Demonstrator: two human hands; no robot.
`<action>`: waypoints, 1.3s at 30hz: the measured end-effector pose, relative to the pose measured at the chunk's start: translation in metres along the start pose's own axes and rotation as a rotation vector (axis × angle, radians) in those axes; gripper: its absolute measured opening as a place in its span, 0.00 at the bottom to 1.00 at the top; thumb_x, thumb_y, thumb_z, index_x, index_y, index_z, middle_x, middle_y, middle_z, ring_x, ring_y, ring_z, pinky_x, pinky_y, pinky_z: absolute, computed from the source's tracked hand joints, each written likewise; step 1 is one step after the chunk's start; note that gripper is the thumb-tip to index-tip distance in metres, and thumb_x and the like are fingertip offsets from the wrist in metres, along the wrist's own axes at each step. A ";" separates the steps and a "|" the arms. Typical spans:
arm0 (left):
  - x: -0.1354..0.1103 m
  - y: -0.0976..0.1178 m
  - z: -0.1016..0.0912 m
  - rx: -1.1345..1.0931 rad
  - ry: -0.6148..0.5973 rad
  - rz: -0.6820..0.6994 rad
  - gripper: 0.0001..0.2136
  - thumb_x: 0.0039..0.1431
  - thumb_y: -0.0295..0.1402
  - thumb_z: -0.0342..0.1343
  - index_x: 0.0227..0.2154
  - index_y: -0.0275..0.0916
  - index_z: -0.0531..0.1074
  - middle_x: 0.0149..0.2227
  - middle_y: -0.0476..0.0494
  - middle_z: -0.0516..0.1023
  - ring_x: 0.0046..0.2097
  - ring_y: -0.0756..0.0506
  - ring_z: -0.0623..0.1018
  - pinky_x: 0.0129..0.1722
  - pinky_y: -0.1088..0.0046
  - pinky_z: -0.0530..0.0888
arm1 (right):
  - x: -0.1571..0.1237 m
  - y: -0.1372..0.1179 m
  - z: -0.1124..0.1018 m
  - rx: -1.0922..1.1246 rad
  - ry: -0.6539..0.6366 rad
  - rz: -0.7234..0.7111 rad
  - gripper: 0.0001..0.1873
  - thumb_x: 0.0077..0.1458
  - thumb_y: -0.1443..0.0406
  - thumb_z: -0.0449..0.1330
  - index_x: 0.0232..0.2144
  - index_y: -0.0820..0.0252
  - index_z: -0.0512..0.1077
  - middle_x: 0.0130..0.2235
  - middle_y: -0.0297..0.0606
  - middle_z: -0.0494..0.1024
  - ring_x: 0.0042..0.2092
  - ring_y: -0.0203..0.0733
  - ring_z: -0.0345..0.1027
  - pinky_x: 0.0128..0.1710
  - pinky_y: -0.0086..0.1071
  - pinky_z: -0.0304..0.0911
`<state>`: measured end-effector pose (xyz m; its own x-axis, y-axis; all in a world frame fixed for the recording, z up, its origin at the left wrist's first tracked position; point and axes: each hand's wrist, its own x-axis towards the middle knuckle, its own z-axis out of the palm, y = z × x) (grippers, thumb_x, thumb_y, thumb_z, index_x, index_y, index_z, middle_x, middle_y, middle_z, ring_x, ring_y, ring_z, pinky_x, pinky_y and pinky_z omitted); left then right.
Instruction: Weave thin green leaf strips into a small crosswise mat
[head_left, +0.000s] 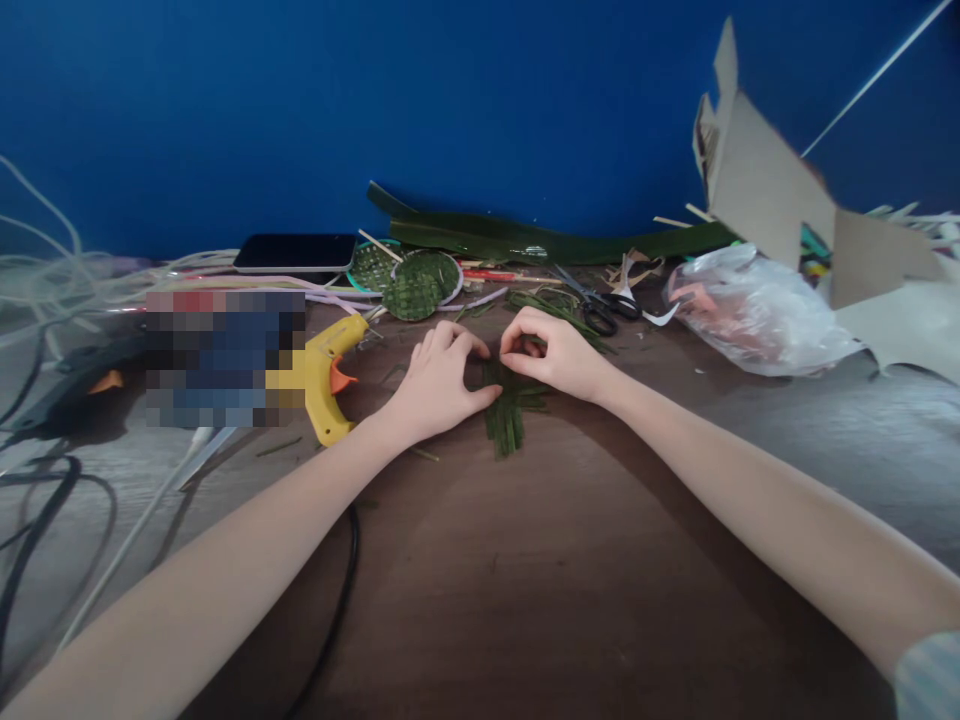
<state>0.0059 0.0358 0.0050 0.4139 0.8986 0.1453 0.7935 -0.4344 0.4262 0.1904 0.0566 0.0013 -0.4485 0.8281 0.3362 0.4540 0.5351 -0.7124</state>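
Observation:
A small mat of green leaf strips (506, 425) lies on the table, woven crosswise, its upper part partly hidden behind my fingers. My left hand (442, 380) rests at the mat's left side with thumb and fingers apart, the thumb tip touching the strips. On the other side, my right hand (551, 355) is closed in a pinch at the mat's upper edge, apparently on a leaf strip; its fingertips hide most of it. Just beyond the hands stand two round woven green pieces, the nearer woven disc (414, 286) overlapping a pale-rimmed one.
Left of my hands lies a yellow glue gun (322, 385) with cables nearby. A phone (296, 252), a long green leaf (525, 238) and black-handled scissors (600, 308) lie along the blue wall. A plastic bag (757, 315) and cut cardboard (772, 180) are at right.

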 end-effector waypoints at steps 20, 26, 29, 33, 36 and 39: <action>-0.001 0.000 -0.001 -0.050 0.029 0.035 0.16 0.47 0.34 0.60 0.39 0.39 0.65 0.42 0.44 0.63 0.47 0.41 0.67 0.50 0.58 0.65 | 0.000 0.000 0.004 -0.052 -0.001 0.047 0.07 0.45 0.68 0.61 0.30 0.60 0.68 0.34 0.34 0.65 0.29 0.33 0.55 0.31 0.30 0.54; -0.001 -0.002 0.002 -0.044 0.036 0.045 0.16 0.47 0.34 0.60 0.39 0.39 0.65 0.42 0.44 0.64 0.47 0.41 0.67 0.50 0.58 0.65 | 0.001 -0.004 0.003 -0.055 -0.032 0.071 0.06 0.46 0.65 0.60 0.29 0.60 0.67 0.34 0.34 0.65 0.29 0.33 0.55 0.31 0.31 0.53; -0.001 -0.001 0.002 -0.045 0.036 0.043 0.16 0.47 0.34 0.60 0.40 0.39 0.65 0.42 0.44 0.63 0.47 0.41 0.67 0.49 0.58 0.66 | 0.001 -0.005 0.003 -0.076 -0.029 0.079 0.08 0.46 0.64 0.61 0.30 0.60 0.67 0.34 0.34 0.65 0.30 0.34 0.55 0.32 0.31 0.54; -0.001 -0.001 0.001 -0.044 0.036 0.038 0.16 0.47 0.34 0.60 0.39 0.39 0.65 0.42 0.44 0.63 0.47 0.41 0.67 0.49 0.58 0.66 | 0.000 -0.005 0.005 -0.108 -0.018 0.087 0.09 0.45 0.66 0.61 0.32 0.60 0.66 0.37 0.35 0.65 0.30 0.33 0.56 0.32 0.31 0.54; -0.001 -0.001 0.001 -0.052 0.035 0.039 0.16 0.47 0.34 0.60 0.39 0.38 0.65 0.42 0.43 0.63 0.47 0.41 0.67 0.49 0.58 0.66 | 0.000 -0.004 0.006 -0.127 -0.023 0.081 0.10 0.45 0.67 0.60 0.33 0.60 0.67 0.38 0.36 0.65 0.32 0.34 0.58 0.33 0.31 0.55; -0.001 -0.001 0.001 -0.059 0.036 0.043 0.17 0.46 0.34 0.60 0.40 0.38 0.65 0.42 0.43 0.63 0.47 0.41 0.67 0.49 0.58 0.66 | -0.001 -0.003 0.006 -0.138 -0.036 0.058 0.10 0.47 0.67 0.59 0.35 0.60 0.68 0.38 0.37 0.66 0.34 0.36 0.59 0.34 0.31 0.56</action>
<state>0.0053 0.0356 0.0032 0.4297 0.8813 0.1966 0.7474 -0.4693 0.4702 0.1847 0.0535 -0.0003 -0.4442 0.8534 0.2727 0.5805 0.5060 -0.6379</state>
